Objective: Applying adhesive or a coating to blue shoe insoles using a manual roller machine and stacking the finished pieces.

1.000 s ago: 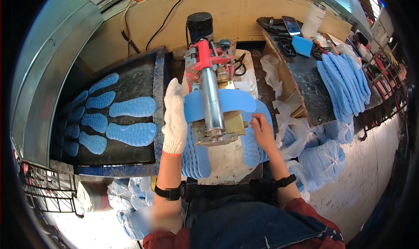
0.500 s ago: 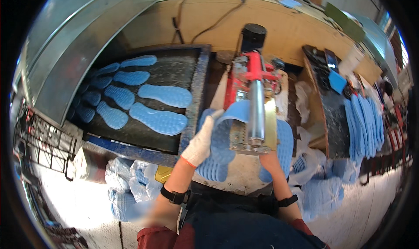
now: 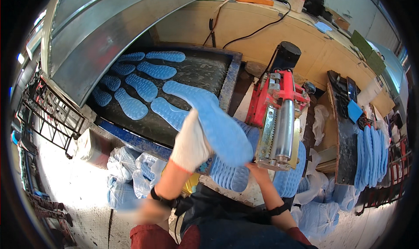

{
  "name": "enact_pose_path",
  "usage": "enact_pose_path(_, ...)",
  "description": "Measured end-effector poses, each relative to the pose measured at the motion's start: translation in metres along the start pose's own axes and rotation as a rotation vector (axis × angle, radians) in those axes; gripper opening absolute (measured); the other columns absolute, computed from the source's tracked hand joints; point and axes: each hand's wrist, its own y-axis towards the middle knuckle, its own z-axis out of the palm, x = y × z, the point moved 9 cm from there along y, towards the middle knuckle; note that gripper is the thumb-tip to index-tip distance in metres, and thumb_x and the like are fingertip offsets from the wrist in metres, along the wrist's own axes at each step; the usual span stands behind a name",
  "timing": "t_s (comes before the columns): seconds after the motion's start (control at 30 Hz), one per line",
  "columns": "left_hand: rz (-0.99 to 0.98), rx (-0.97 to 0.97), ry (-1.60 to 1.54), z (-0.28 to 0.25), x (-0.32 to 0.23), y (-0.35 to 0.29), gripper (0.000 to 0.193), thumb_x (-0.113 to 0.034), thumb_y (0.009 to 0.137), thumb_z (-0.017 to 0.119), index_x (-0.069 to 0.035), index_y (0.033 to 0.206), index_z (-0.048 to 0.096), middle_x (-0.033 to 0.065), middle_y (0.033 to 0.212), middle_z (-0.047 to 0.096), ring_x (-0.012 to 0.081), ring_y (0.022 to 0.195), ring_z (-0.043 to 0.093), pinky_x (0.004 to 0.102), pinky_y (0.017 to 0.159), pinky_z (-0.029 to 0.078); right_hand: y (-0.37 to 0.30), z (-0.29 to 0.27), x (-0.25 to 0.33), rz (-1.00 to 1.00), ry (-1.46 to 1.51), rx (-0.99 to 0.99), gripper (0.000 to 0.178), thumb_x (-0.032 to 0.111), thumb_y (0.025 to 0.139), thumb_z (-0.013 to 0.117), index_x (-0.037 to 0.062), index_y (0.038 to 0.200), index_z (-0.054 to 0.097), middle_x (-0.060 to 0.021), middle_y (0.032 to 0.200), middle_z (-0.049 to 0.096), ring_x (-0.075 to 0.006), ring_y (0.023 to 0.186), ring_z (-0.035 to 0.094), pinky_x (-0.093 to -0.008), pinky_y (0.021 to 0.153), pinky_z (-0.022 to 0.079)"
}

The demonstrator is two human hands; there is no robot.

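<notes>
My left hand [image 3: 190, 143], in a white knit glove, is closed on a blue insole [image 3: 224, 138] with a dimpled surface. The insole slants from above the conveyor tray down toward the front of a red roller machine [image 3: 283, 118] with a shiny metal roller. My bare right hand [image 3: 258, 174] is beside the insole's lower end and under the machine's front edge. Its fingers are mostly hidden there. Stacks of blue insoles stand on both sides of the machine: a left stack [image 3: 229, 175] partly behind the held insole, and a right stack [image 3: 291, 177] beyond my right hand.
On the dark conveyor tray [image 3: 198, 70] lie several blue insoles [image 3: 131, 104] under a sheet-metal hood [image 3: 100, 35]. A side bench [image 3: 347, 153] at right carries upright insoles [image 3: 371, 155] and a phone [image 3: 352, 90]. Plastic bags of insoles [image 3: 321, 201] sit on the floor.
The insole that was curled against the roller is now off it, swung left over the tray's edge in my left hand. The view has shifted, so the machine appears farther right.
</notes>
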Motion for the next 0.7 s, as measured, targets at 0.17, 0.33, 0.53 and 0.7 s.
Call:
enact_pose_path(0.17, 0.123, -0.206, -0.131, -0.051, -0.052, 0.117, 0.042, -0.037, 0.102, 0.037, -0.004, 0.124, 0.05, 0.0092, 0.122, 0.057, 0.0298, 0.113, 0.056, 0.0422, 0.103, 0.042, -0.023, -0.043, 0.022, 0.242, 0.356, -0.159, 0.041, 0.012, 0.092, 0.06, 0.0021, 0.13, 0.047, -0.008, 0.111, 0.063, -0.0183, 0.102, 0.061, -0.0339, 0.077, 0.052)
enact_pose_path(0.33, 0.24, -0.474, -0.206, -0.109, -0.08, 0.197, 0.048, -0.041, 0.101, 0.038, -0.005, 0.132, 0.047, 0.0135, 0.134, 0.053, 0.0323, 0.123, 0.051, 0.0506, 0.106, 0.04, -0.046, -0.105, -0.032, 0.09, 0.667, -0.325, 0.036, 0.009, 0.094, 0.056, 0.0029, 0.129, 0.049, -0.0068, 0.112, 0.063, -0.0177, 0.101, 0.062, -0.0331, 0.078, 0.053)
enact_pose_path(0.53, 0.201, -0.715, -0.201, -0.149, -0.071, 0.219, 0.049, -0.043, 0.1, 0.041, -0.007, 0.133, 0.047, 0.0129, 0.136, 0.052, 0.0333, 0.124, 0.05, 0.057, 0.103, 0.04, -0.074, -0.153, -0.025, 0.045, 0.893, -0.434, 0.033, 0.007, 0.095, 0.053, 0.0027, 0.128, 0.05, -0.0069, 0.116, 0.062, -0.0151, 0.103, 0.06, -0.0296, 0.09, 0.047)
enact_pose_path(0.7, 0.264, -0.801, 0.398, -0.15, -0.11, 0.206, 0.057, -0.04, 0.095, 0.044, -0.002, 0.137, 0.047, 0.0185, 0.139, 0.05, 0.0292, 0.123, 0.052, 0.0383, 0.101, 0.041, -0.087, -0.175, 0.004, 0.013, 0.907, -0.553, 0.04, 0.01, 0.095, 0.053, 0.0023, 0.134, 0.047, -0.0082, 0.124, 0.059, -0.0178, 0.11, 0.058, -0.0318, 0.096, 0.046)
